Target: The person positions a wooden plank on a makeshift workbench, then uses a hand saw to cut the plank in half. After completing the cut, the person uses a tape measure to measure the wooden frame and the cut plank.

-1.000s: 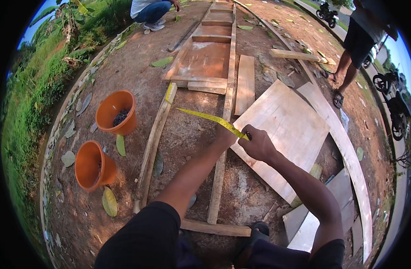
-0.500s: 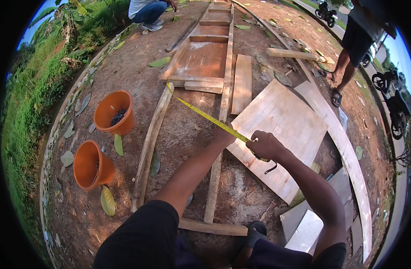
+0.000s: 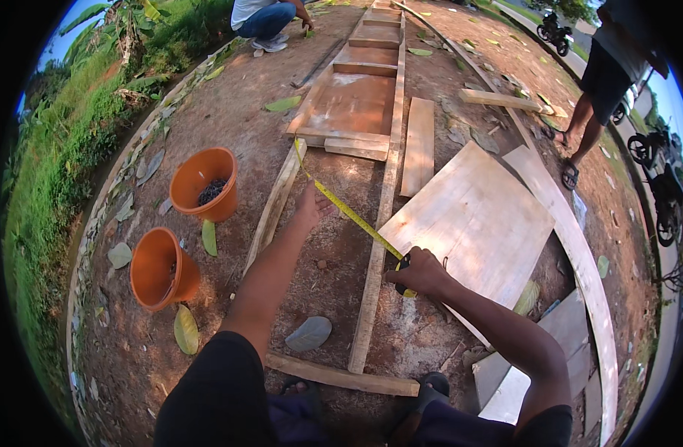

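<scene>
A yellow tape measure (image 3: pixel 353 214) is pulled out across a long wooden frame (image 3: pixel 378 253). Its far end lies near the top of the loose left-hand rail (image 3: pixel 280 197), and the blade bends a little there. My right hand (image 3: pixel 425 272) is closed round the black and yellow case, just right of the frame's right rail. Beside the blade, between the two rails, my left hand (image 3: pixel 310 208) is held out with its fingers extended and nothing in it. Whether those fingers touch the blade I cannot tell.
Two orange buckets (image 3: pixel 151 287) stand at the left, one holding small dark pieces. A plywood sheet (image 3: pixel 475 231), boards (image 3: pixel 418 149) and a long plank (image 3: pixel 580 261) lie at the right. One person (image 3: pixel 263 22) squats ahead; another (image 3: pixel 602 74) stands at the right.
My left hand has moved forward and left along the blade, from near the right rail to between the rails. My right hand has drawn the case slightly left and nearer me.
</scene>
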A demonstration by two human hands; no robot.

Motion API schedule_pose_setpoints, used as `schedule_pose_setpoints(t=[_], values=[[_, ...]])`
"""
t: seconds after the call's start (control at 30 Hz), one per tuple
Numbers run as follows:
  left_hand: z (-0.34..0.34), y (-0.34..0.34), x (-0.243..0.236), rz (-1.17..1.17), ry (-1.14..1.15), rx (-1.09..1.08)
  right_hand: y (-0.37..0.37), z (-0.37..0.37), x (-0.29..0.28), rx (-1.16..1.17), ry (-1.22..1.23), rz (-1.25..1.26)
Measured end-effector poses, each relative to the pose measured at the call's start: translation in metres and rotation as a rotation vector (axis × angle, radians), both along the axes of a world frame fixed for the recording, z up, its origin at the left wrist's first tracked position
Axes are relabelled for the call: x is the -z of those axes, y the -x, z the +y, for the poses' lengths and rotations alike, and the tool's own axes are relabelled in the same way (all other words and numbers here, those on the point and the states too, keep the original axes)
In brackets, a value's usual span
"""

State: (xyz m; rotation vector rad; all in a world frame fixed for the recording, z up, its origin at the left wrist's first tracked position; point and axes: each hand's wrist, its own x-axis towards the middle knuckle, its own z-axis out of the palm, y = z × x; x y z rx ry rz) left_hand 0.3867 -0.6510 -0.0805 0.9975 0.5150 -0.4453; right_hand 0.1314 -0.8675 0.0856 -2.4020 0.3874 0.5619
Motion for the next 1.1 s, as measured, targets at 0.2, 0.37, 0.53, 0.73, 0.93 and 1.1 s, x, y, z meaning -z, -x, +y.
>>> schedule_pose_setpoints(t=[0.2, 0.37, 0.53, 0.73, 0.93, 1.1], values=[[0.019, -0.03, 0.013, -0.144, -0.357, 0.163, -0.003, 0.054, 0.025, 0.043, -0.161, 0.159], [-0.007, -0.044, 0.014, -0.03, -0.331, -0.031, -0.014, 0.072, 0.057, -0.006, -0.153, 0.061], [0.024, -0.073, -0.018, -0.358, 0.673, 0.135, -0.031, 0.1, 0.031, 0.05, -0.213, -0.176], [0.027, -0.111, -0.022, -0.227, 0.012, 0.132, -0.054, 0.091, 0.043, -0.037, -0.116, -0.16], [0.05, -0.141, 0.021, -0.139, -0.004, -0.008, -0.054, 0.088, 0.068, -0.09, -0.113, -0.128], [0.053, -0.154, 0.027, -0.164, 0.323, -0.164, -0.06, 0.094, 0.071, -0.077, -0.149, -0.13]])
